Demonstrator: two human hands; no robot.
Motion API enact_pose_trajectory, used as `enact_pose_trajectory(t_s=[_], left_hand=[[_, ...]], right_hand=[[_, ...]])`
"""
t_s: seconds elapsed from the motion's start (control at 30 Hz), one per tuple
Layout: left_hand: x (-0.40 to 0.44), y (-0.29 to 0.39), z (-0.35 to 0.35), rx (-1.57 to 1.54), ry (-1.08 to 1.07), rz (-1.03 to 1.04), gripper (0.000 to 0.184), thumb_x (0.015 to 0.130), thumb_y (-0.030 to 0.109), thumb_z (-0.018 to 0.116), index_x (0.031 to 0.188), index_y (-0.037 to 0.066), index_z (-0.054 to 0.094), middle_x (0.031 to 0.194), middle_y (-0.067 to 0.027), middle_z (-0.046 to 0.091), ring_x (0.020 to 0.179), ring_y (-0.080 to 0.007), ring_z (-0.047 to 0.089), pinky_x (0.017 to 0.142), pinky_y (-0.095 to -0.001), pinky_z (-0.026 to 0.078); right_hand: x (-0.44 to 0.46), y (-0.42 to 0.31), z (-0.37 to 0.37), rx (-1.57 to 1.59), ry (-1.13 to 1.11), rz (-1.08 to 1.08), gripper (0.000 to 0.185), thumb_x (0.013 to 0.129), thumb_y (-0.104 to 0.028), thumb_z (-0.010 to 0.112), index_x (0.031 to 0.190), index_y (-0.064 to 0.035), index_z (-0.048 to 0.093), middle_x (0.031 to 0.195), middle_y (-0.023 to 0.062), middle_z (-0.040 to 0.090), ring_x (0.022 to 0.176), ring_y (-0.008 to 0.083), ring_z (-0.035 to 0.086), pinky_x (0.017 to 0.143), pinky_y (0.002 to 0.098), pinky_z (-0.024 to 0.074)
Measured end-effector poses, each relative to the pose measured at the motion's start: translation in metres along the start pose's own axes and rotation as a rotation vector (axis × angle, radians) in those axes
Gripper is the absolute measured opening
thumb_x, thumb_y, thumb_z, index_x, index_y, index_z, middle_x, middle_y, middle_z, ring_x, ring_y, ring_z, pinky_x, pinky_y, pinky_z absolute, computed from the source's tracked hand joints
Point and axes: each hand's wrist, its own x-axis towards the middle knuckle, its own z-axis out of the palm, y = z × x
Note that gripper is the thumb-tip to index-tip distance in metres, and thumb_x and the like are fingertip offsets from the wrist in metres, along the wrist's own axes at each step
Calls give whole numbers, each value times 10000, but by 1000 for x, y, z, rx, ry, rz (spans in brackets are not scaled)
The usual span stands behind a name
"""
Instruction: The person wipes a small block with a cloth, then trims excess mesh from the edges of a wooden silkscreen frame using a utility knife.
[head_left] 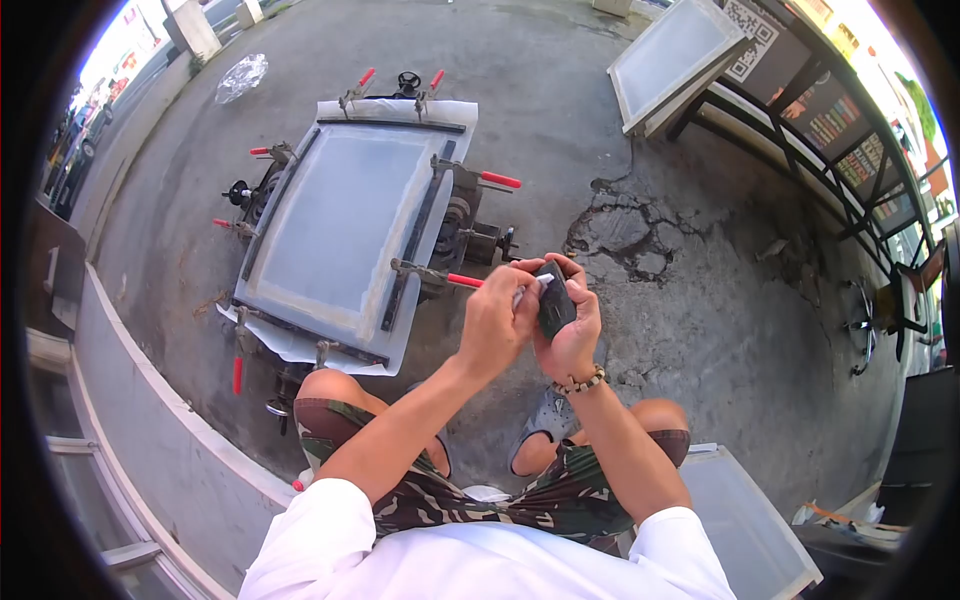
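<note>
My right hand [572, 345], with a beaded bracelet at its wrist, is wrapped round a dark, flat, oblong object [553, 300]. The fingers of my left hand [497, 318] are pinched together at the object's left side, on a small white item [544, 281] that touches its upper face. What that white item is, I cannot make out. Left of my hands, a pale mesh sheet [340, 225] lies stretched flat over a frame, held round its edges by clamps. One red clamp handle [464, 281] ends right beside my left hand.
Cracked concrete [625, 235] lies beyond my hands to the right. Framed panels [675, 55] lean at the upper right by a dark metal rack [790, 140]. Another framed panel [745, 515] is by my right knee. A low wall [160, 385] runs along the left.
</note>
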Motion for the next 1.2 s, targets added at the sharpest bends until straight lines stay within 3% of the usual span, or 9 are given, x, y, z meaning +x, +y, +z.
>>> enact_pose_trajectory(t_s=[0.1,0.23,0.57,0.63,0.77,0.93,1.07,1.17,1.2], left_hand=[[-8,11,-7,2,-108,-127,70,912,21,657,950,3,601,809,-150,641,667,-236,635,589,-362,483],[-21,17,-4,-25,-175,22,74,912,10,651,967,4,601,890,-155,656,675,-265,633,588,-351,482],[-15,5,-3,-9,-178,37,85,909,24,652,965,25,589,869,-153,644,698,-299,645,614,-362,495],[-2,-4,-4,-32,-76,6,114,889,31,669,967,17,586,860,-155,635,687,-294,647,605,-359,498],[-29,24,-3,-67,-179,17,84,924,27,650,973,10,584,972,-149,702,683,-288,650,604,-365,507],[4,-9,-7,26,-36,30,105,896,32,661,963,16,583,834,-151,638,695,-286,663,606,-370,503],[-26,27,-7,-38,-192,41,60,914,15,634,938,15,580,901,-165,677,708,-327,665,617,-393,506],[-12,-2,-7,27,-119,54,73,895,13,655,928,19,591,874,-166,652,706,-346,657,618,-394,505],[0,-7,-7,-6,-55,70,84,886,13,664,927,22,591,881,-174,638,733,-359,659,628,-399,508]], right_hand=[[3,4,-5,35,-54,-6,431,917,-276,442,1272,-33,469,1239,253,625,1243,361,558,1108,464,409],[8,3,-8,34,-89,-52,435,920,-281,438,1274,-29,467,1244,264,622,1243,379,558,1117,473,402],[7,2,-9,81,-72,-39,439,910,-266,450,1277,-25,463,1259,279,612,1278,382,542,1140,486,394],[4,-3,-5,90,-105,19,420,912,-213,441,1281,-12,457,1249,259,615,1255,362,564,1166,481,385],[7,1,-7,64,-150,3,434,898,-252,447,1272,-32,472,1272,260,613,1295,377,533,1148,484,386],[-1,-5,0,0,42,61,458,891,-279,471,1261,-10,477,1267,279,607,1270,398,540,1132,489,398],[6,0,-3,38,-139,30,463,886,-277,470,1270,-19,474,1262,255,613,1262,391,546,1119,475,405],[2,-2,-5,108,-96,74,462,885,-273,465,1269,-17,474,1264,268,614,1261,395,547,1124,475,399],[1,-5,-9,4,50,96,459,886,-272,453,1268,-18,470,1267,272,613,1264,400,544,1134,482,386]])
